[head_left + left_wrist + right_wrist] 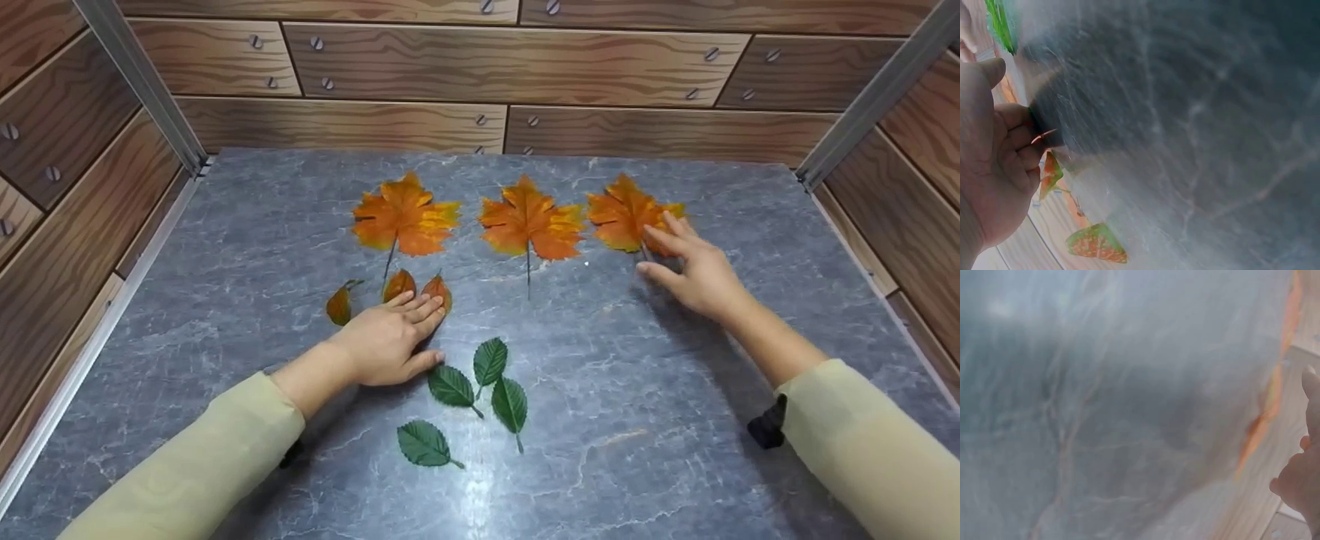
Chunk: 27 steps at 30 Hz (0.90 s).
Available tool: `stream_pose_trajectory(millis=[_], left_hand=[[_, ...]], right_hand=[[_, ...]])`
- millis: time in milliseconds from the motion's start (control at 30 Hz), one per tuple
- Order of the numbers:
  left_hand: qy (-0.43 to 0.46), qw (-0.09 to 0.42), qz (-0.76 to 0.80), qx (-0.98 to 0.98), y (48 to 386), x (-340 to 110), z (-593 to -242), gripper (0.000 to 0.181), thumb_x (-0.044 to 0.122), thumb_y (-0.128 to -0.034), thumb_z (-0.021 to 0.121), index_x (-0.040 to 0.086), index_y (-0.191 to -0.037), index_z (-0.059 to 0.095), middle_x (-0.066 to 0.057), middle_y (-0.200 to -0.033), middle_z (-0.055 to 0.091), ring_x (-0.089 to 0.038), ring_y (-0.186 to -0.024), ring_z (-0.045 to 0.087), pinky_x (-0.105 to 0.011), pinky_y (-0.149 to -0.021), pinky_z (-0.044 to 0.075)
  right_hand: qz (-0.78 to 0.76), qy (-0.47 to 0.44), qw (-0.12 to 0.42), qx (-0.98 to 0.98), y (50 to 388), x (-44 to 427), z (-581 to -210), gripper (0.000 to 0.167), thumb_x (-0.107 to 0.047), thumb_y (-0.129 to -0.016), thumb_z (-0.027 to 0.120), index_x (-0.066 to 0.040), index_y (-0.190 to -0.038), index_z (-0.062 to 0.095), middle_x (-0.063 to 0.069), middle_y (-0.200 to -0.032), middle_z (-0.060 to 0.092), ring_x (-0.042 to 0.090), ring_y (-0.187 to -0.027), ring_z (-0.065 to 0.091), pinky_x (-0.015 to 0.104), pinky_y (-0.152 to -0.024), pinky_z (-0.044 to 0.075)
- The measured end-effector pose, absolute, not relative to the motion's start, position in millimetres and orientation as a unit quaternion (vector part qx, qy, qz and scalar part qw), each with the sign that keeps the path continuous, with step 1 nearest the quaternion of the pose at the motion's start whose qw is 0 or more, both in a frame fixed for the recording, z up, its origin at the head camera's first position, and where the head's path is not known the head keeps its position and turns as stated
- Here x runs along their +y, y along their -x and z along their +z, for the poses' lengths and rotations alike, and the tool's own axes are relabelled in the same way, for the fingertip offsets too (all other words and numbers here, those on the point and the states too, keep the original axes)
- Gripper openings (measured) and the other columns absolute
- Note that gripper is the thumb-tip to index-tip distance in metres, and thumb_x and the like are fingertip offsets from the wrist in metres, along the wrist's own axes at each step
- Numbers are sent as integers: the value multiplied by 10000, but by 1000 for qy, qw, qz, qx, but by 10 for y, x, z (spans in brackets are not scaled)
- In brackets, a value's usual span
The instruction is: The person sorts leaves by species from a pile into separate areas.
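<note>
Three orange maple leaves lie in a row across the back of the table: a left one point(405, 214), a middle one point(529, 217) and a right one point(622, 214). My right hand point(701, 274) reaches over the right leaf's lower right edge, fingers spread and thumb apart, near its stem; whether it touches is unclear. With fingers extended, my left hand point(386, 341) rests over two small orange-brown leaves, one point(399, 282) and another point(438, 288), partly covering them. A third small brownish leaf point(339, 304) lies left of its fingers. In the left wrist view, the hand point(994, 152) is beside orange-green leaves point(1098, 243).
Several green leaves lie nearer the front: one point(450, 386) beside the left thumb, others point(490, 361) point(510, 405) to its right, and one point(424, 442) lower down. Wood-patterned panels point(517, 64) and metal posts point(142, 90) border the grey marbled table point(637, 465).
</note>
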<state>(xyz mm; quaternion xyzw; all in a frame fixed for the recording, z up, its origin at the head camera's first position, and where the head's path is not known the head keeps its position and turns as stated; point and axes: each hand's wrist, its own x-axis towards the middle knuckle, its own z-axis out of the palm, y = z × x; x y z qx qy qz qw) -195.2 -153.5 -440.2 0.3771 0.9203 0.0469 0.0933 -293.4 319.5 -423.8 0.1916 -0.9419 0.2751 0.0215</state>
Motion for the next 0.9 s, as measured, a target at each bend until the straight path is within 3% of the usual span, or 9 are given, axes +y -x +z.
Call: stream_pose_trajectory(millis=[167,333,600,900], left_hand=[[-376,93,49,921,1952,-1540,-4399,732,488,-1130,448,-20,-1642,319,-217,-1688,302,-367,-1565,291,-493,-1295,168],[-375,92,51,921,1954,-1536,-4395,729,488,-1129,450,-18,-1640,326,-217,-1685,306,-368,-1562,298,-493,-1294,171],[-376,89,56,921,1945,-1543,-4415,734,486,-1126,458,-25,-1637,329,-221,-1681,314,-381,-1554,310,-502,-1290,186],[-378,93,53,920,1956,-1544,-4403,717,450,-1127,475,-23,-1642,318,-220,-1689,298,-373,-1561,297,-498,-1290,185]], right_hand=[[324,-219,33,-920,2675,2892,-4147,591,-291,-1001,773,-113,-1533,588,146,-1557,548,429,-1387,546,621,-1146,410],[386,-248,-37,-888,2389,2497,-4171,541,-238,-968,805,-73,-1459,650,112,-1403,682,336,-1280,649,509,-1083,511],[446,-286,-161,-833,2087,1989,-4273,482,-216,-991,770,-36,-1425,662,125,-1238,749,244,-1113,709,302,-954,581],[455,-292,-241,-806,1984,1776,-4344,459,-152,-1021,731,8,-1441,640,178,-1204,756,269,-934,742,338,-799,627]])
